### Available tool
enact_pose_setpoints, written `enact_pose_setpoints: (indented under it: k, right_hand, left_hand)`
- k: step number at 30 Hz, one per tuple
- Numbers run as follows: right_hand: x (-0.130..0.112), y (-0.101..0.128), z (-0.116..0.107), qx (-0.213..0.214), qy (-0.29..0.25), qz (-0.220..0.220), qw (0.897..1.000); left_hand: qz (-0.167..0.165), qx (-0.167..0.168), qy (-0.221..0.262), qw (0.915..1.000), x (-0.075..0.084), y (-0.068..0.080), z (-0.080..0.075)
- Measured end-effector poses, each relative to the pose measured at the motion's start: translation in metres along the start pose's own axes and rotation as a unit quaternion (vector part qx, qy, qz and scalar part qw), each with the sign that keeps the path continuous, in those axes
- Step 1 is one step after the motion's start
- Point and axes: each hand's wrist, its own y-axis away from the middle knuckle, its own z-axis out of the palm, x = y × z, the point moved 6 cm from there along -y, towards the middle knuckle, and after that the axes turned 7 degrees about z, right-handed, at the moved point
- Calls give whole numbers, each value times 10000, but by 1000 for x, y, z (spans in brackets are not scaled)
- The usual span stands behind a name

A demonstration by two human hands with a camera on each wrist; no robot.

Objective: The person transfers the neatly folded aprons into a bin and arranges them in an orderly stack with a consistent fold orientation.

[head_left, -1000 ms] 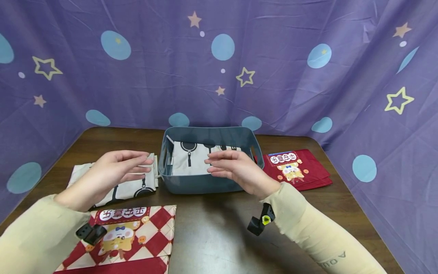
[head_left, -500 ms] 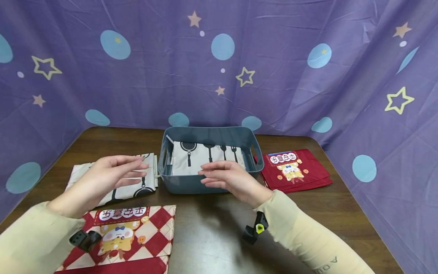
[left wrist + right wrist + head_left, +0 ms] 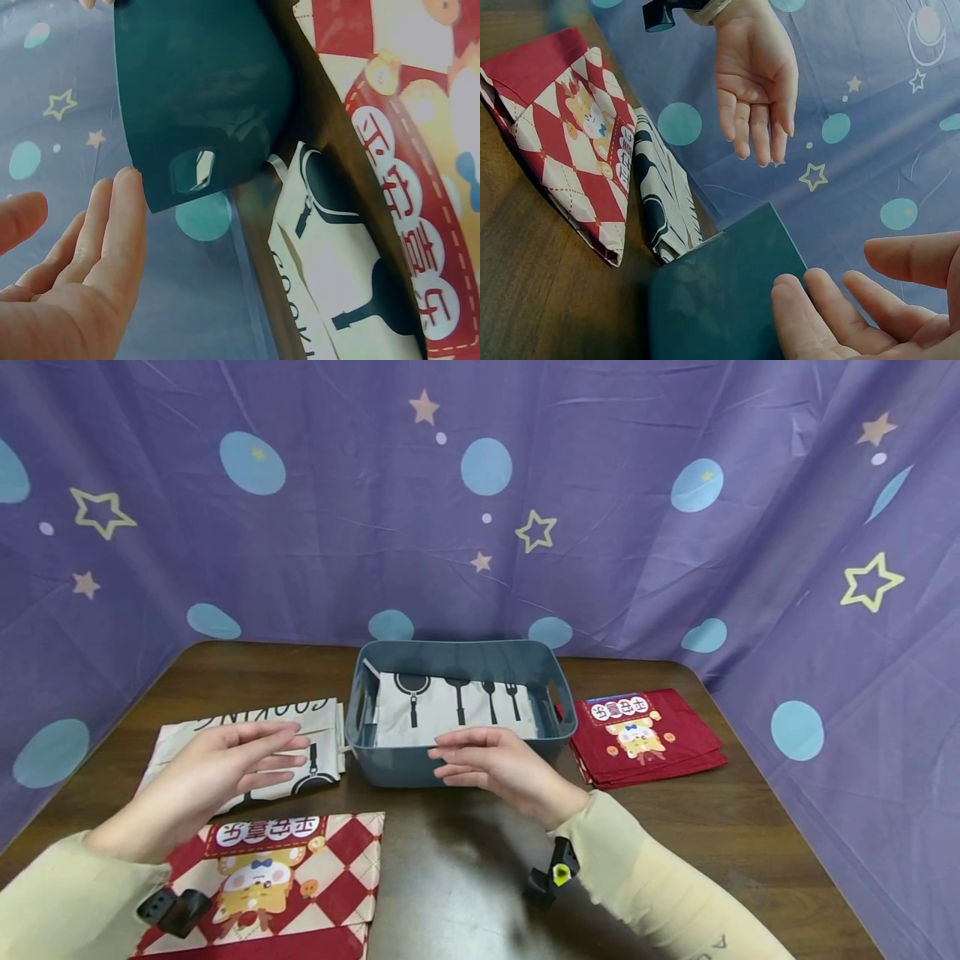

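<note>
Looking into the blue-grey bin (image 3: 457, 760) at the middle of the dark wooden table (image 3: 465, 877), we find a folded white cloth with black utensil prints (image 3: 450, 710) lying flat inside it, and more of that print shows now than a second ago, when our right hand (image 3: 495, 768) covered its near edge. Both hands have drawn back toward us and sunk lower since then: the right one has come out from over the bin and now hovers just in front of its near wall, and the left hand (image 3: 217, 768) has slid off the second white cloth (image 3: 255, 735), baring its "COOKING" lettering. We judge from this that the cloth in the bin has been let go and lies settled there.

Neither hand holds anything. Both are held edge-up, palms facing each other, fingers straight and together; the wrist views show the same relaxed, spread fingers of the left (image 3: 82, 255) and right (image 3: 832, 315), touching nothing.

Below the left hand, nearest us, lies the red-and-white checked cloth (image 3: 300, 868) with a cartoon figure. A folded dark red cloth (image 3: 652, 735) sits just right of the bin. A purple star-and-dot curtain (image 3: 480, 502) hangs behind.
</note>
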Motion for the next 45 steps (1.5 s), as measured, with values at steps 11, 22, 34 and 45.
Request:
enact_pose_setpoints:
  k: [11, 22, 34, 45]
  right_hand:
    - [10, -4, 2, 40, -161, -26, 9999]
    - [27, -7, 6, -10, -280, -88, 9996]
    - [41, -12, 8, -84, -595, 65, 9982]
    - [60, -19, 15, -56, -904, 259, 9956]
  left_hand:
    - [47, 89, 155, 9998, -7, 7, -4]
    - [15, 36, 405, 9992, -27, 13, -12]
    - [-61, 120, 621, 9980, -45, 20, -17]
    - [8, 90, 1116, 9937, -64, 21, -18]
